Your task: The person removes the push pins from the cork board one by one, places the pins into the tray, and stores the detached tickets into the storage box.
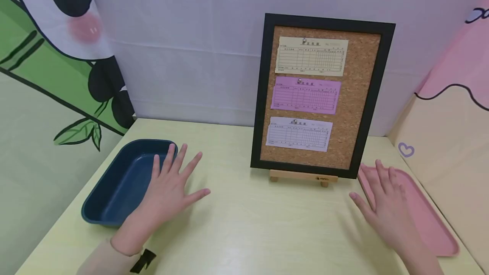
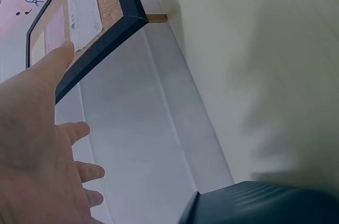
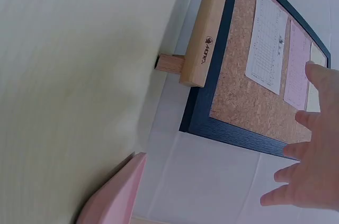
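My left hand (image 1: 166, 192) hovers with spread fingers beside and partly over the dark blue tub (image 1: 114, 190), holding nothing. Fingers apart, my right hand (image 1: 389, 211) is held above the inner edge of the pink tray (image 1: 431, 224), also with nothing in it. Between the hands and farther back, a black-framed cork board (image 1: 359, 109) leans on a small wooden easel (image 1: 302, 176). Three printed slips are pinned on it in a column: a cream slip (image 1: 311, 58) on top, a purple slip (image 1: 305, 96) in the middle, a white slip (image 1: 299, 136) at the bottom.
The pale wooden table (image 1: 237, 224) backs onto a hanging light cloth (image 1: 191, 54). Cartoon-printed cloth (image 1: 451, 130) also borders the right side. A black strap end (image 1: 143, 261) sticks out by the left sleeve (image 1: 111, 260).
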### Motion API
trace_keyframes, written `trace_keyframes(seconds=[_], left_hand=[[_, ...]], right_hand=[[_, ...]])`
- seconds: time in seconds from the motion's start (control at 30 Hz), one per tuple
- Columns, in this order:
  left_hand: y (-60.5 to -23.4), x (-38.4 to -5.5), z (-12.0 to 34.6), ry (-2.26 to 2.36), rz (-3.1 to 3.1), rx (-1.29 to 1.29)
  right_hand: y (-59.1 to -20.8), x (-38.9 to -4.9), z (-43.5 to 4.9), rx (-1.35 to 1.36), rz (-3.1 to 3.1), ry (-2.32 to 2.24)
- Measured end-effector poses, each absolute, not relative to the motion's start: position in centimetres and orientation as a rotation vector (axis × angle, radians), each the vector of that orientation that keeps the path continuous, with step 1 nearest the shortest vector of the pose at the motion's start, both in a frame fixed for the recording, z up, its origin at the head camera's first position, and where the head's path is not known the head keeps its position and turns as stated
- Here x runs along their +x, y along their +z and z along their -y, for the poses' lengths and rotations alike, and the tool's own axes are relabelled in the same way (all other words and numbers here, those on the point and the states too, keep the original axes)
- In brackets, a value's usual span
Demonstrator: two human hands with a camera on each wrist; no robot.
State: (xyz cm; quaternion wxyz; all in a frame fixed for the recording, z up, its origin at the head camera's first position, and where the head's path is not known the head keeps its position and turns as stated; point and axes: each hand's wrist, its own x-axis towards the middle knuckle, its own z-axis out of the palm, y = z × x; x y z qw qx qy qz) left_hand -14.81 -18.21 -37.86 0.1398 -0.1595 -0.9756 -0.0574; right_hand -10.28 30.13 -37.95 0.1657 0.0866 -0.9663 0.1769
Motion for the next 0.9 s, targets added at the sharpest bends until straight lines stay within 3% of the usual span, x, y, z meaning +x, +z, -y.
trace_keyframes(seconds=[0.9], left_hand=[[-30.0,-17.5,14.7,-0.217,2.589,-0.53]], right_hand=[[-30.5,-13.4,-28.7,0.33,2.45,0.605]])
